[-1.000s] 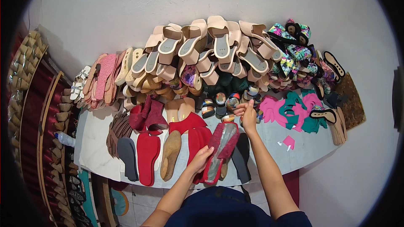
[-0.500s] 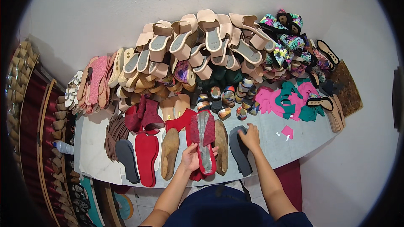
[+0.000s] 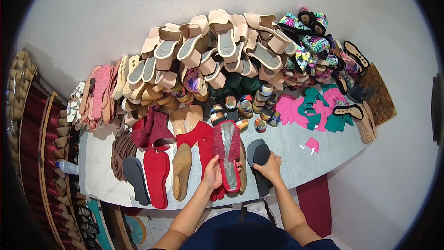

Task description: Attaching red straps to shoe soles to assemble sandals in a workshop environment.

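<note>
My left hand (image 3: 213,174) is wrapped round a red shoe upper (image 3: 227,153) with lace-like fabric, its underside turned up and a greyish shiny strip running down the middle. A wooden shoe last (image 3: 243,169) lies partly hidden behind it. My right hand (image 3: 269,168) is closed on a dark grey sole (image 3: 261,155), tilted off a second grey sole (image 3: 252,148) beneath it. Left of my left hand are another wooden last (image 3: 182,171), a red pair of soles (image 3: 156,176) and more grey soles (image 3: 136,178).
Pale heeled sandals (image 3: 222,37) are piled along the wall, with patterned sandals (image 3: 310,46) to their right. Pink and green fabric pieces (image 3: 319,109) lie on the table (image 3: 296,162). Several small patterned heels (image 3: 245,107) stand mid-table. Shelves of lasts (image 3: 60,157) flank the left.
My right hand has closed on the upper grey sole and shifted it off the one under it. My left hand still holds the red upper, now slightly further right over the last.
</note>
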Motion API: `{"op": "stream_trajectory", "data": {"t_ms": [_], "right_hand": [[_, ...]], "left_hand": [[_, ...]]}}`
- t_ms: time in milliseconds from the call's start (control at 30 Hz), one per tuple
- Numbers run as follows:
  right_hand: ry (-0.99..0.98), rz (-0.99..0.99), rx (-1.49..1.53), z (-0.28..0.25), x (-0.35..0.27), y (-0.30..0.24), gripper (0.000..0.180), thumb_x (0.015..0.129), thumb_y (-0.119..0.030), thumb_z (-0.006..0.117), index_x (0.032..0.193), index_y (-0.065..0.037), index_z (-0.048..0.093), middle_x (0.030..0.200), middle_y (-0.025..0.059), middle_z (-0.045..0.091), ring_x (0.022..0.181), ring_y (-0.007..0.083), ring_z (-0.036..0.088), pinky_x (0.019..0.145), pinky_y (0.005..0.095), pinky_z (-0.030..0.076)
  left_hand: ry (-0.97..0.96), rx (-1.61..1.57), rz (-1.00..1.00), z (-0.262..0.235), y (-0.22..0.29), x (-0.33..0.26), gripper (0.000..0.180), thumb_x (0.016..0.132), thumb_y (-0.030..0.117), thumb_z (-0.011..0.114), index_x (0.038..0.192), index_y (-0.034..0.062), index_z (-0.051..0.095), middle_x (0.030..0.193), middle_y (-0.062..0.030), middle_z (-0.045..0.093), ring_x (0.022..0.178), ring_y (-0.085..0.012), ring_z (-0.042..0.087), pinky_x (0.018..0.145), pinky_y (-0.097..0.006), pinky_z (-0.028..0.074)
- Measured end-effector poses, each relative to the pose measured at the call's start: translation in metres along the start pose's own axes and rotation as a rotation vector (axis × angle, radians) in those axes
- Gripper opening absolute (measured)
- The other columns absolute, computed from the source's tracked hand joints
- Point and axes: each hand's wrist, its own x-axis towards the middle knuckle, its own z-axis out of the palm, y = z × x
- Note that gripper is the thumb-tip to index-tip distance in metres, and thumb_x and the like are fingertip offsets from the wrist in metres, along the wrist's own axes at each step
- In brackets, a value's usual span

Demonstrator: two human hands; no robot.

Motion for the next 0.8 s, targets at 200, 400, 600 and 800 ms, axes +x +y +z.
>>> {"op": "stream_trajectory", "data": {"t_ms": [200, 400, 600, 800], "right_hand": [[-0.32, 0.126, 0.886, -0.048, 0.025, 0.003, 0.077, 0.063, -0.021, 0.073, 0.121, 0.005, 0.028, 0.105, 0.0208, 0.045, 0.091, 0.0241, 0.052, 0.076, 0.0297, 0.046], [-0.661, 0.135, 1.685, -0.076, 0.049, 0.025, 0.036, 0.079, -0.005, 0.055, 0.111, 0.003, 0.041, 0.099, 0.0122, 0.055, 0.09, 0.0175, 0.055, 0.078, 0.0275, 0.046], [-0.513, 0.096, 1.513, -0.111, 0.059, 0.011, 0.019, 0.08, -0.007, 0.053, 0.098, -0.002, 0.047, 0.085, 0.0078, 0.059, 0.075, 0.0133, 0.058, 0.065, 0.0246, 0.049], [-0.446, -0.014, 1.281, -0.126, 0.075, 0.002, 0.02, 0.08, -0.008, 0.054, 0.098, -0.002, 0.047, 0.082, 0.0065, 0.06, 0.068, 0.0094, 0.056, 0.059, 0.0205, 0.044]], "left_hand": [[-0.034, 0.003, 0.016, 0.012, -0.02, 0.02, 0.056, 0.082, 0.041, 0.036, 0.119, -0.001, 0.033, 0.112, -0.0178, 0.045, 0.108, -0.0352, 0.042, 0.093, -0.046, 0.032], [-0.041, 0.024, 0.096, 0.038, -0.048, 0.047, 0.053, 0.085, 0.039, 0.034, 0.119, -0.0008, 0.034, 0.112, -0.0157, 0.046, 0.107, -0.0326, 0.044, 0.09, -0.045, 0.035], [0.102, 0.118, 0.231, 0.06, -0.08, 0.071, 0.056, 0.085, 0.045, 0.03, 0.124, 0.0056, 0.029, 0.116, -0.0151, 0.044, 0.104, -0.028, 0.046, 0.087, -0.042, 0.038], [0.013, 0.116, 0.161, 0.067, -0.097, 0.085, 0.06, 0.086, 0.049, 0.022, 0.13, 0.0078, 0.017, 0.122, -0.0153, 0.038, 0.106, -0.0293, 0.045, 0.087, -0.04, 0.039]]}}
